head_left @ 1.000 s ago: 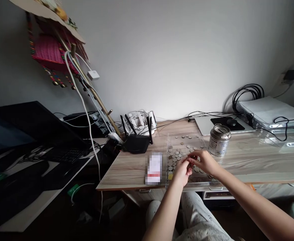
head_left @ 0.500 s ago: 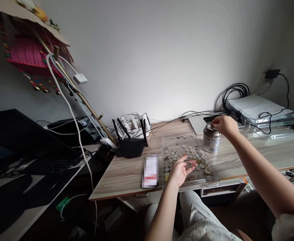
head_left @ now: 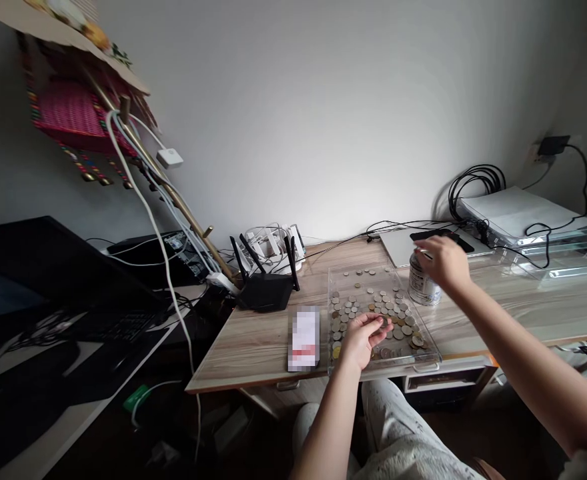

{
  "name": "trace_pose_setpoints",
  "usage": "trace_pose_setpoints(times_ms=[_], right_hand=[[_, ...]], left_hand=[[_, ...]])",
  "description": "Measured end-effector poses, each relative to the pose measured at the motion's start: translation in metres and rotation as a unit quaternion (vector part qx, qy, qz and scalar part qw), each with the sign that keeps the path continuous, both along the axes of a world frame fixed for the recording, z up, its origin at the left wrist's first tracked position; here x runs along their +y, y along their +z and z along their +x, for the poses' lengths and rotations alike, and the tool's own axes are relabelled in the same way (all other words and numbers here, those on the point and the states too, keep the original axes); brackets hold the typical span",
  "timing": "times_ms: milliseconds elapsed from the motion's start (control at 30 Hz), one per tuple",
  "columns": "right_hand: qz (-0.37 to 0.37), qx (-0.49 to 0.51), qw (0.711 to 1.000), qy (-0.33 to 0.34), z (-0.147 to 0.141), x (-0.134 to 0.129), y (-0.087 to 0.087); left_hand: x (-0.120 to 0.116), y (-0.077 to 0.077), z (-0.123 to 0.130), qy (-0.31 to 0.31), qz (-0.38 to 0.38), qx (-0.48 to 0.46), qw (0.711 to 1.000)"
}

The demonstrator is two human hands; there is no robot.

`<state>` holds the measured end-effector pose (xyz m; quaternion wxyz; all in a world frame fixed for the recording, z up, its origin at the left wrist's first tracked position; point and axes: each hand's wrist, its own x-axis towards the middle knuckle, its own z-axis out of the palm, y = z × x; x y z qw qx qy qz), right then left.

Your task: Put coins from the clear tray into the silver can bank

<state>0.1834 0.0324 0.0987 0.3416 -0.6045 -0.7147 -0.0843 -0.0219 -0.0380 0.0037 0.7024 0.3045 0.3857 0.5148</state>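
Observation:
A clear plastic tray (head_left: 334, 280) lies on the wooden desk with many coins (head_left: 384, 308) spread inside. Over its front part, my left hand (head_left: 366, 339) is closed on a coin (head_left: 385, 322), held between thumb and fingers. My right hand (head_left: 442, 261) is above the metal can (head_left: 424, 285), which stands upright just right of the tray. The fingers of that hand are slightly apart, with nothing visible between them. The hand hides the can's top.
A phone (head_left: 304, 339) with a blurred screen lies left of the tray. Behind it stands a black router (head_left: 266, 292) with raised antennas. Stacked clear trays (head_left: 548, 230) and coiled black cable (head_left: 476, 183) are at the right. A laptop (head_left: 53, 287) sits far left.
My left hand's fingers have closed from a spread pose around the coin. My right hand's fingers have opened over the can. The view has shifted slightly.

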Motion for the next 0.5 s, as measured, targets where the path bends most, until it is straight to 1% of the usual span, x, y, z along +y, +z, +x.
trace_pose_setpoints(times_ms=[33,67,100,133,167,200,267,333,400,467,500], right_hand=[[0.0,0.011,0.998,0.059,-0.013,-0.013,-0.007],[-0.037,0.011,0.99,0.133,-0.026,-0.026,-0.017],[-0.083,0.007,0.977,0.198,-0.039,-0.038,-0.027],[-0.111,0.005,0.966,0.234,-0.05,-0.048,-0.038],[-0.132,0.005,0.958,0.253,-0.06,-0.056,-0.048],[-0.137,0.007,0.958,0.251,-0.068,-0.061,-0.057],[-0.126,0.004,0.968,0.218,-0.077,-0.065,-0.069],[-0.12,-0.011,0.975,0.187,-0.075,-0.061,-0.07],[-0.11,-0.017,0.98,0.164,-0.064,-0.052,-0.06],[-0.08,0.01,0.989,0.124,-0.044,-0.037,-0.04],[-0.062,0.032,0.993,0.09,-0.031,-0.028,-0.028]], left_hand=[[0.0,-0.001,0.0,0.006,0.001,-0.004,1.0],[0.001,-0.001,0.001,0.015,0.004,-0.012,1.0],[0.001,-0.002,0.001,0.023,0.011,-0.023,0.999],[0.002,-0.002,0.002,0.031,0.017,-0.035,0.999],[0.003,-0.003,0.002,0.038,0.021,-0.048,0.998],[0.003,-0.003,0.002,0.046,0.02,-0.057,0.997],[0.004,-0.004,0.002,0.061,0.002,-0.069,0.996],[0.005,-0.004,0.001,0.06,-0.025,-0.078,0.995],[0.005,-0.003,-0.002,0.035,-0.042,-0.088,0.995],[0.004,-0.001,-0.004,0.006,-0.046,-0.094,0.994],[0.004,0.0,-0.004,-0.002,-0.047,-0.093,0.995]])
